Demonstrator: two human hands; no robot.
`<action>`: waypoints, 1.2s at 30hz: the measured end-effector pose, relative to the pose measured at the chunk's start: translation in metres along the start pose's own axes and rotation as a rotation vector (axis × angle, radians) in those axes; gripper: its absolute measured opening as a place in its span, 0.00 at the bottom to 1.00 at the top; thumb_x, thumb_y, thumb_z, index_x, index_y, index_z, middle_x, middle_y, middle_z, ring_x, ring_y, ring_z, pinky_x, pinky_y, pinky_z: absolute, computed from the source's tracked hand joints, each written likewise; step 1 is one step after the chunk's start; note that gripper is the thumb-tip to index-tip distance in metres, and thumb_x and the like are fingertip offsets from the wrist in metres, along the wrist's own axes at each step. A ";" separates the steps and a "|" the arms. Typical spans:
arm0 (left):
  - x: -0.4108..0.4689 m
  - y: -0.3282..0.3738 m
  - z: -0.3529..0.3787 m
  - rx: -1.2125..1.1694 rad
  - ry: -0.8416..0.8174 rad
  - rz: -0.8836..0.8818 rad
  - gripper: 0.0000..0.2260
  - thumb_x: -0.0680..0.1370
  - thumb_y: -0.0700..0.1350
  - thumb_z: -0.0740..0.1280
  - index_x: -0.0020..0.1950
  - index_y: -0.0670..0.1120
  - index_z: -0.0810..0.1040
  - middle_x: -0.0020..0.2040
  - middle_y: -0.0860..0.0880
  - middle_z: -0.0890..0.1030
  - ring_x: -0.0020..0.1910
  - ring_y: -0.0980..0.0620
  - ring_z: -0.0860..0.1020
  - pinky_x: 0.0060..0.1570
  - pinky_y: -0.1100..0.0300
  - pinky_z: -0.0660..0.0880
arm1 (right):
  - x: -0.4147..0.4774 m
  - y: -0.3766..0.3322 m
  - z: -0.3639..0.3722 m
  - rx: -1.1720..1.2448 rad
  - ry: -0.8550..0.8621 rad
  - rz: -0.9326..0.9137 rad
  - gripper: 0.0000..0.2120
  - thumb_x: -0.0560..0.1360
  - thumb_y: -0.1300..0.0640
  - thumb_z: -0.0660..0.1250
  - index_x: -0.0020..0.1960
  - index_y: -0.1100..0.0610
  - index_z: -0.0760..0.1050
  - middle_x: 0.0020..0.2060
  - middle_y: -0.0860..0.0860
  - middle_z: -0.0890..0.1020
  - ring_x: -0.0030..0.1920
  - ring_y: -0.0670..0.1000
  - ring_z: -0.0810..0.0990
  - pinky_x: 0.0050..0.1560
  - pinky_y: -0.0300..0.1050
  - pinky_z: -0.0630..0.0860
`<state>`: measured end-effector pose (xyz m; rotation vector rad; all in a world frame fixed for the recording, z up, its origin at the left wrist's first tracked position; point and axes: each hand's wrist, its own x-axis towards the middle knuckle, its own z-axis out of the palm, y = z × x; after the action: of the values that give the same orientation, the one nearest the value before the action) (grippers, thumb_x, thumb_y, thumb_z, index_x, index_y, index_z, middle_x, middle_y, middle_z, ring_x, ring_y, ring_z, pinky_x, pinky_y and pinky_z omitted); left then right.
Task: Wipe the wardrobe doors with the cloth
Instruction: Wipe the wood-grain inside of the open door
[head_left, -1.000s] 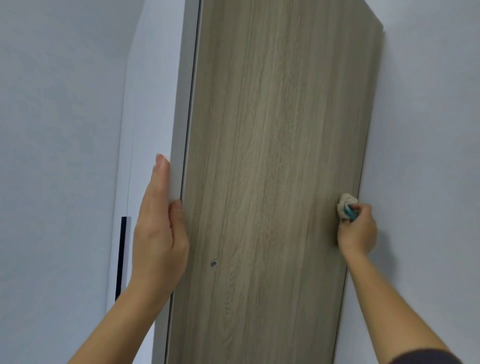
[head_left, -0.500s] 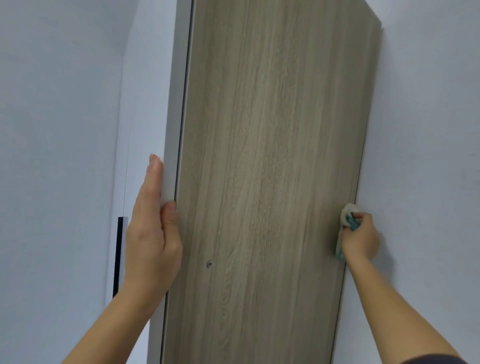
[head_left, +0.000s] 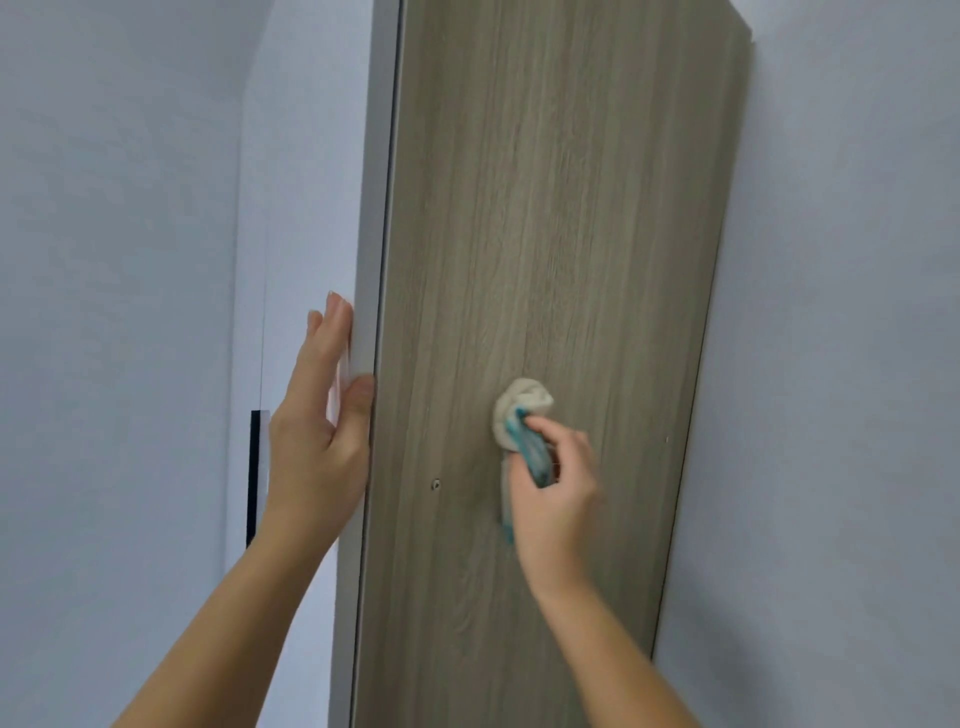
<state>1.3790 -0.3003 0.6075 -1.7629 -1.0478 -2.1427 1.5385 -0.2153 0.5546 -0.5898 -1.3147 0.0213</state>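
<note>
A tall wood-grain wardrobe door (head_left: 561, 218) stands open, filling the middle of the view, its white edge facing left. My left hand (head_left: 317, 431) holds that edge with straight fingers behind it and the thumb on the front. My right hand (head_left: 558, 493) grips a bunched cream and teal cloth (head_left: 519, 410) and presses it against the wood face near the middle of the door. A small screw head (head_left: 436, 484) sits in the door just left of the cloth.
The white wardrobe body (head_left: 301, 208) with a black vertical handle strip (head_left: 253, 478) lies left of the door. A pale wall (head_left: 841, 364) runs right behind the door's far edge, and another pale wall (head_left: 114, 312) fills the left.
My right hand has swept the cloth left from the door's right edge to its middle. My left hand stays on the door's left edge.
</note>
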 end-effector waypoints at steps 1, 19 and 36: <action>-0.001 0.000 -0.002 0.012 0.005 -0.008 0.25 0.80 0.32 0.57 0.76 0.47 0.60 0.75 0.55 0.61 0.75 0.63 0.53 0.69 0.74 0.54 | -0.009 -0.011 0.006 0.025 -0.015 -0.033 0.16 0.67 0.71 0.72 0.52 0.57 0.79 0.45 0.47 0.77 0.46 0.46 0.78 0.48 0.36 0.73; -0.044 -0.007 -0.011 0.048 0.039 -0.133 0.21 0.80 0.38 0.60 0.73 0.51 0.66 0.75 0.56 0.63 0.74 0.66 0.57 0.70 0.72 0.56 | -0.059 -0.032 0.009 -0.086 -0.206 -0.306 0.18 0.69 0.67 0.72 0.55 0.53 0.75 0.50 0.49 0.77 0.51 0.50 0.76 0.52 0.41 0.74; -0.060 -0.018 0.017 0.257 0.101 -0.057 0.26 0.81 0.35 0.55 0.78 0.44 0.53 0.77 0.53 0.58 0.74 0.66 0.54 0.70 0.74 0.52 | 0.088 0.155 -0.077 -0.580 -0.034 0.369 0.15 0.71 0.68 0.64 0.56 0.59 0.70 0.56 0.60 0.76 0.52 0.62 0.77 0.46 0.50 0.71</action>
<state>1.3998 -0.2939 0.5467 -1.5106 -1.2944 -1.9990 1.6810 -0.0829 0.5592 -1.3271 -1.2266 -0.0494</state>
